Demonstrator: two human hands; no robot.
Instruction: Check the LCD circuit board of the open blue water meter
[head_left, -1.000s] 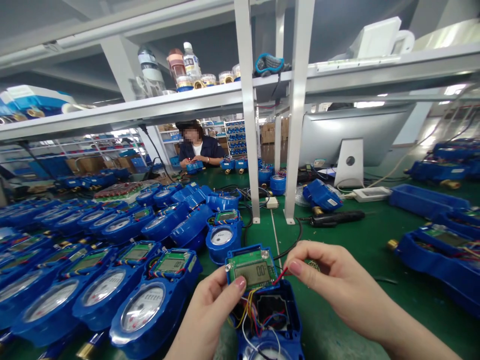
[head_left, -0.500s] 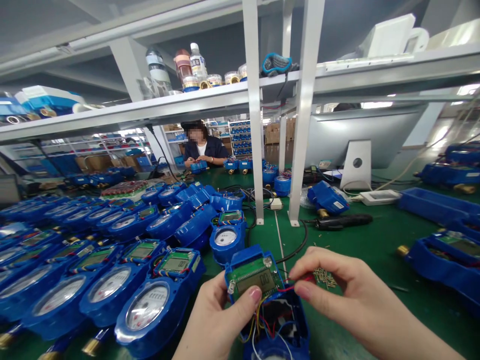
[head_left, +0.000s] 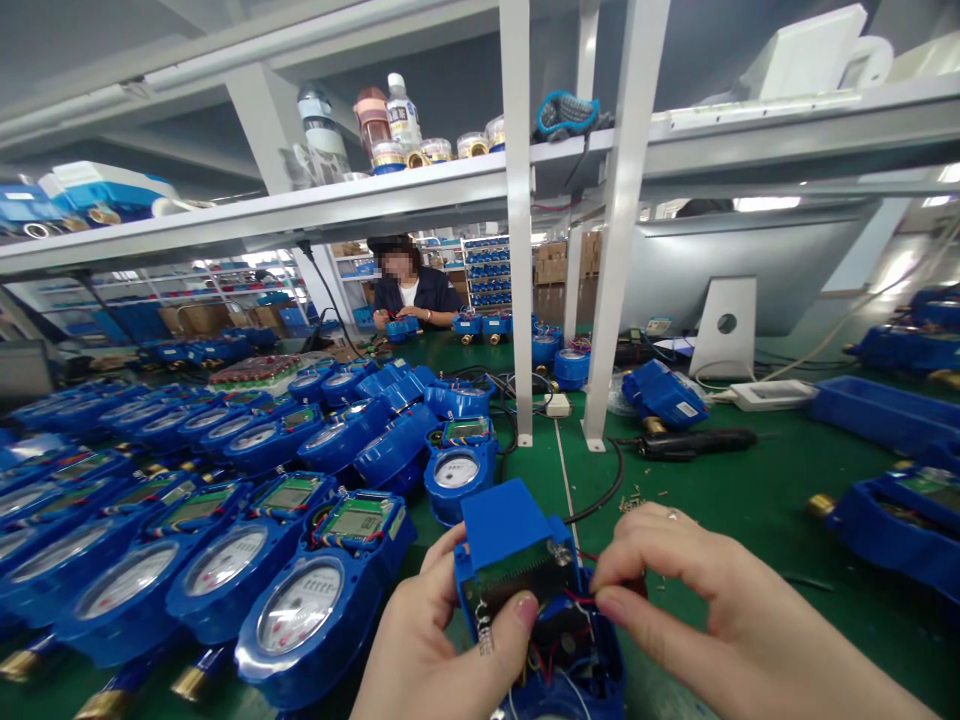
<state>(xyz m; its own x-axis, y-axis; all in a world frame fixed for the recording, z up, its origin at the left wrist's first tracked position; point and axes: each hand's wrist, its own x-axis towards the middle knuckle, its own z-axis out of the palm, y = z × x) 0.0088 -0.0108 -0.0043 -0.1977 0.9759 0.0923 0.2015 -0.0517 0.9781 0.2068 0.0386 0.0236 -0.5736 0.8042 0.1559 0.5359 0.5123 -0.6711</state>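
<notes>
A blue water meter point(head_left: 504, 522) with its electronics housing uncovered is tilted up in front of me. My left hand point(head_left: 439, 645) grips it from the left side, its thumb pressed on the dark circuit board point(head_left: 517, 580). At the housing's right edge, my right hand point(head_left: 686, 595) pinches a thin red wire point(head_left: 580, 597) between thumb and fingertips. More coloured wires, white and yellow among them, run through the open cavity below the board. The meter's dial lies mostly beyond the bottom edge of the picture.
Rows of similar water meters point(head_left: 292, 610) fill the left of the green bench. A black electric screwdriver point(head_left: 697, 443) lies behind my right hand, near small scattered screws point(head_left: 636, 502). Shelf posts point(head_left: 517, 250) rise ahead. Across the bench sits another person point(head_left: 431, 290). A monitor point(head_left: 724, 285) stands right.
The water meter has tipped, so its blue end face shows and the display is no longer readable. My right hand has moved slightly right and down, still pinching red wire.
</notes>
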